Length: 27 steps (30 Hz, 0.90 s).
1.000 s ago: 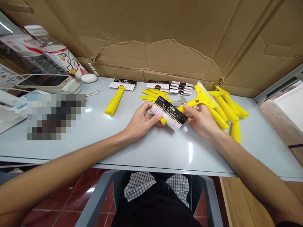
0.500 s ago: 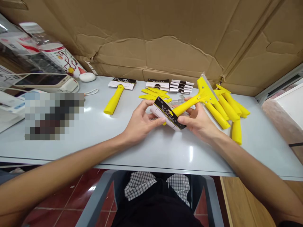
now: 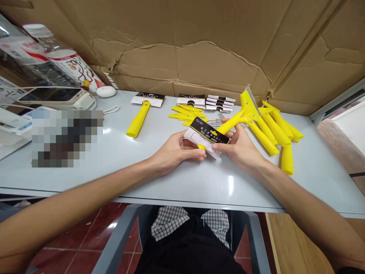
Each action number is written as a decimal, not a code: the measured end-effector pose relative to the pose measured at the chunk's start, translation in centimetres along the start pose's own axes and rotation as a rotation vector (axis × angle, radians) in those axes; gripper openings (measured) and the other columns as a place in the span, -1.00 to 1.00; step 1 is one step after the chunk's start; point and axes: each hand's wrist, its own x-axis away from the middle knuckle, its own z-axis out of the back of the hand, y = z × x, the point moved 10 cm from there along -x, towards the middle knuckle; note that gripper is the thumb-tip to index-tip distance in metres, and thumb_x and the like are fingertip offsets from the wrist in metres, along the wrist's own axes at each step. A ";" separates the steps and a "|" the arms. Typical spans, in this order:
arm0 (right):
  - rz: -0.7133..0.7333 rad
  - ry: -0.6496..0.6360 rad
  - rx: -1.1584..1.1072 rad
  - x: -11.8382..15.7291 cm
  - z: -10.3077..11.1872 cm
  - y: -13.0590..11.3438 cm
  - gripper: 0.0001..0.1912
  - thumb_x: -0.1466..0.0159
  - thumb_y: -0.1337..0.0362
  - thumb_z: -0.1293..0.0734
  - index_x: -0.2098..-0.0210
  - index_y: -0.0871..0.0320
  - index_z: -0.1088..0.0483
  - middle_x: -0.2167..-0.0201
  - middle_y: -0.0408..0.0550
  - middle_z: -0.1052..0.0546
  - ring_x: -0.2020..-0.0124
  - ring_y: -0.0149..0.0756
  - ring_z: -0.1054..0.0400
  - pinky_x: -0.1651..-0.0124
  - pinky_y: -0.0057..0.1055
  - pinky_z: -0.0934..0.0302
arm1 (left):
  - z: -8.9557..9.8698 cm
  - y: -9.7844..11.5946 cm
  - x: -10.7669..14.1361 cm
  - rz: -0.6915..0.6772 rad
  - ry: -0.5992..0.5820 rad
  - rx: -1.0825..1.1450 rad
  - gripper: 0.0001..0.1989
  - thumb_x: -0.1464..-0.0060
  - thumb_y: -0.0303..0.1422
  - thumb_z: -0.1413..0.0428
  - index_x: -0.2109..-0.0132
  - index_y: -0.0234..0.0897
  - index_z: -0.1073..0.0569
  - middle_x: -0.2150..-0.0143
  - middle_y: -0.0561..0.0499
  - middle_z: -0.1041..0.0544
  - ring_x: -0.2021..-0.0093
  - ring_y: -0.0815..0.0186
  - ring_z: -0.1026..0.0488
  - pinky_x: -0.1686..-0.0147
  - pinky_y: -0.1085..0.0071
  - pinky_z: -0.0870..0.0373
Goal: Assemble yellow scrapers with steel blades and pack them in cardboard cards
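Note:
A yellow scraper [image 3: 247, 108] is held aslant above the table's middle, its blade end up to the right. A black-and-white header card [image 3: 199, 131] lies over its handle, and the handle's yellow end pokes out below the printed panel. My left hand [image 3: 173, 152] is closed at that end, thumb beside the yellow tip and fingers behind the card. With its thumb on the card's right part, my right hand [image 3: 242, 148] grips card and handle; its other fingers are partly hidden behind. Just beyond are flat yellow pieces [image 3: 185, 112] and grey metal blades [image 3: 215, 122].
Several yellow scraper handles [image 3: 273, 127] are heaped on the right. Another handle [image 3: 138, 120] with a card lies to the left. Folded cards [image 3: 219, 103] sit at the back near the cardboard [image 3: 182, 61]. A phone [image 3: 51, 95] and bottles [image 3: 71, 62] stand at far left.
The card has slid along the handle, so the yellow end now shows through its lower part. My left hand has moved slightly down and right toward that end.

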 end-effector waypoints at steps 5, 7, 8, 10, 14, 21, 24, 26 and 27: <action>0.006 -0.025 -0.017 0.2 -0.3 -0.7 -0.08 0.08 0.37 -0.74 -0.16 -0.09 -0.32 -0.02 -0.09 -0.68 -0.13 0.01 -0.62 -0.18 0.01 -0.56 | -0.3 0.3 0.0 -0.030 -0.023 -0.034 -0.65 -0.07 -0.21 -0.56 0.10 -0.32 -0.71 0.16 -0.20 -0.79 0.23 0.13 -0.76 0.17 0.20 -0.80; -0.009 -0.029 -0.015 0.3 -0.4 -0.9 -0.10 0.08 0.35 -0.75 -0.13 -0.10 -0.33 -0.02 -0.10 -0.69 -0.03 -0.02 -0.65 -0.10 0.00 -0.60 | -0.5 0.3 0.0 -0.027 -0.043 -0.041 -0.66 -0.08 -0.20 -0.56 0.11 -0.31 -0.72 0.18 -0.19 -0.80 0.25 0.14 -0.76 0.20 0.23 -0.80; -0.015 -0.027 -0.016 0.4 -0.4 -1.1 -0.12 0.08 0.34 -0.76 -0.12 -0.10 -0.34 -0.03 -0.10 -0.69 0.02 -0.04 -0.66 -0.06 -0.01 -0.61 | -0.6 0.4 0.0 -0.024 -0.050 -0.037 -0.66 -0.08 -0.20 -0.56 0.12 -0.31 -0.72 0.19 -0.18 -0.79 0.26 0.15 -0.75 0.21 0.24 -0.80; -0.011 -0.023 -0.026 0.5 -0.5 -1.4 -0.16 0.08 0.34 -0.76 -0.09 -0.08 -0.36 -0.03 -0.10 -0.69 0.04 -0.07 -0.66 -0.01 -0.05 -0.62 | -0.6 0.4 -0.1 -0.022 -0.049 -0.015 -0.66 -0.08 -0.21 -0.56 0.12 -0.32 -0.71 0.19 -0.18 -0.79 0.28 0.16 -0.75 0.23 0.26 -0.79; 0.027 -0.011 -0.058 0.5 -0.6 -1.7 -0.20 0.08 0.37 -0.75 -0.06 -0.04 -0.39 -0.05 -0.07 -0.69 -0.11 -0.03 -0.63 -0.10 -0.09 -0.61 | -0.4 0.1 -0.1 -0.014 -0.012 0.031 -0.63 -0.06 -0.23 -0.57 0.09 -0.33 -0.68 0.18 -0.18 -0.77 0.25 0.15 -0.76 0.21 0.24 -0.79; 0.066 0.062 -0.048 -0.8 1.3 -1.6 -0.22 0.08 0.34 -0.76 0.01 -0.07 -0.34 0.07 -0.14 -0.70 -0.05 -0.02 -0.66 -0.18 0.01 -0.58 | -1.6 -0.2 1.0 -0.017 -0.127 -0.351 -0.38 -0.14 -0.25 -0.47 -0.30 -0.28 -0.57 -0.04 -0.22 -0.73 0.38 0.24 -0.69 0.33 0.22 -0.72; 0.077 0.088 -0.056 -1.0 2.0 -1.9 -0.24 0.10 0.32 -0.77 0.10 -0.08 -0.29 0.13 -0.18 -0.70 -0.02 -0.01 -0.66 -0.11 0.00 -0.60 | -3.6 1.2 1.8 -0.288 -0.209 -0.731 -0.59 -0.21 -0.31 -0.38 -0.18 -0.28 -0.67 0.05 -0.15 -0.72 0.39 0.28 -0.62 0.28 0.23 -0.67; 0.079 0.085 -0.055 -1.0 2.0 -2.2 -0.24 0.11 0.30 -0.77 0.12 -0.08 -0.28 0.14 -0.19 -0.70 0.01 -0.03 -0.66 -0.07 -0.03 -0.61 | -5.2 1.5 2.5 -0.448 -0.278 -0.914 -0.76 -0.32 -0.33 -0.30 -0.07 -0.27 -0.72 0.11 -0.13 -0.71 0.29 0.20 -0.65 0.18 0.21 -0.66; 0.079 0.079 -0.052 -0.9 1.9 -2.3 -0.25 0.11 0.30 -0.78 0.12 -0.08 -0.29 0.13 -0.19 -0.70 0.02 -0.04 -0.66 -0.06 -0.04 -0.61 | -5.8 1.3 2.8 -0.498 -0.303 -0.976 -0.80 -0.38 -0.33 -0.25 -0.03 -0.26 -0.73 0.12 -0.14 -0.71 0.24 0.17 -0.66 0.16 0.20 -0.65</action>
